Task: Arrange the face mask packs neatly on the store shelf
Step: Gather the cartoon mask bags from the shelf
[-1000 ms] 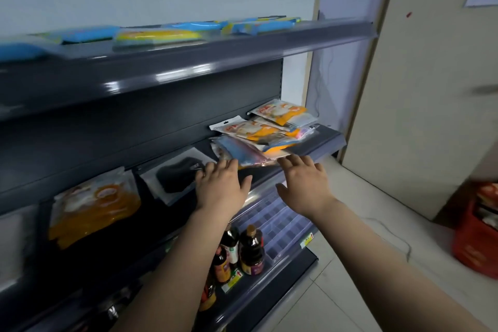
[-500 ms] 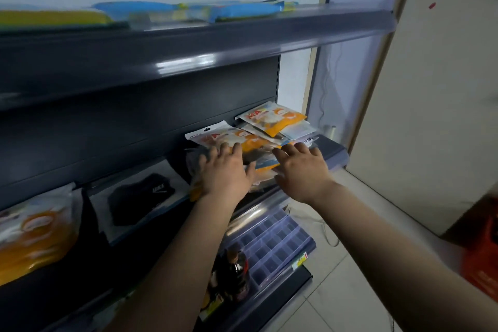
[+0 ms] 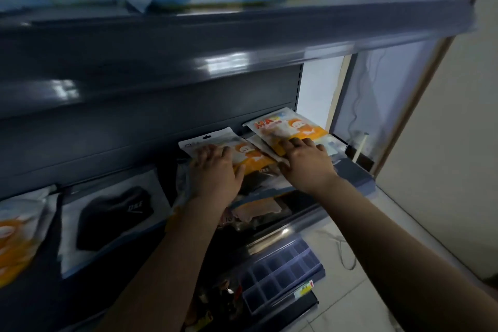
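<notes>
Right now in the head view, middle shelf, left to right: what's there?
Orange mask pack at the far left → black mask pack → left hand resting on an orange-and-white pack → right hand resting on the orange pack at the right end.

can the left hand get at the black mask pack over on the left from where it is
Probably yes: the left hand rests flat on the orange packs, and the black mask pack lies uncovered beside it on the same shelf.
</notes>
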A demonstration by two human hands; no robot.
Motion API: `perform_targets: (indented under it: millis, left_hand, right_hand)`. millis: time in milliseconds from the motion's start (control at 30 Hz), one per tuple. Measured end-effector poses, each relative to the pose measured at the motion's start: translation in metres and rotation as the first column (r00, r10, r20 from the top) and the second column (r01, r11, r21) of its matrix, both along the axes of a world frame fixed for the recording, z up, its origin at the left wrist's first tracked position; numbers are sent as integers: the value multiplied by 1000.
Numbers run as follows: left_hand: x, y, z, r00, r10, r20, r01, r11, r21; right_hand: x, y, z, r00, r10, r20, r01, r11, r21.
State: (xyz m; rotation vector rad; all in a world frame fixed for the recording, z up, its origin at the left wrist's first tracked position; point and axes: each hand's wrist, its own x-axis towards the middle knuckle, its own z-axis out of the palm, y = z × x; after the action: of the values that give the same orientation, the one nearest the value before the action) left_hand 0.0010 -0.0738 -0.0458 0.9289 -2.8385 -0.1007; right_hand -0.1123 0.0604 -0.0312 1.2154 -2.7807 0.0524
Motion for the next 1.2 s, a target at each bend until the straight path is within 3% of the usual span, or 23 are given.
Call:
perform_targets:
  millis: [300,600,833,1067,1200]
  left_hand:
    - [-32,-3,-7,970,235,68,-236,972,6]
    - [-56,16,-7,857,511,72,-516,848,124]
    - [-51,12,-18,727,685,-44,-648,706,286]
    - [-52,24,-16,691,699,-184,-674,715,185]
    - [-52,26,-15,630,688,-360,-625,725,290]
  right_hand:
    - [-91,-9,-10,994,90,68,-90,996,-5]
    - [-159,-8,-18,982,123,147,-123,992,-8]
    - [-183,-12,-28,934,155,322,-85,972,-220]
    - [-194,-17,-29,853,315,416,-41,835,-549]
    - [-201,-20,-31,768,361,528,38,799,-600]
